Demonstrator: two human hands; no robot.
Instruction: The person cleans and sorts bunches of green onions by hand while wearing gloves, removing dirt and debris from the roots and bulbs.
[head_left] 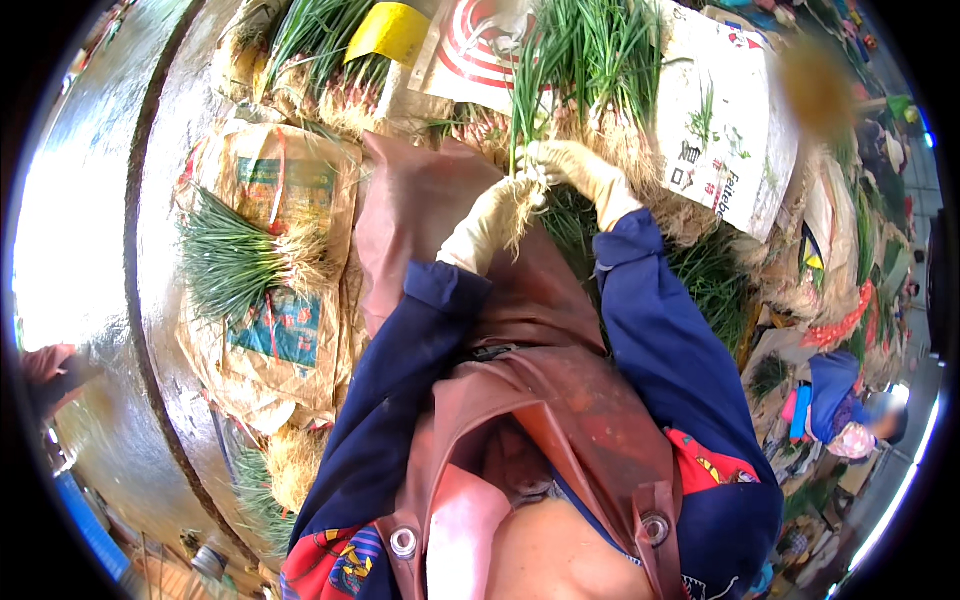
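Over my lap, both hands wear pale gloves and meet close together. My left hand (488, 225) is closed around the lower part of a few upright spring onions (522, 105), their pale roots hanging below the fingers. Against it, the fingers of my right hand (585, 175) are closed on the same stalks just above; the exact grip is partly hidden. Just beyond the hands stands a thick bunch of spring onions (610, 60) with long straw-coloured roots. A brown waterproof apron (420, 210) covers my legs under the hands.
At left, a tied spring onion bunch (235, 260) lies on a brown paper sack (300, 345). More spring onions (315, 45) lie at the far left by a yellow sheet (388, 32). A white printed sack (725, 120) is at the right. Another person (840, 405) sits farther right.
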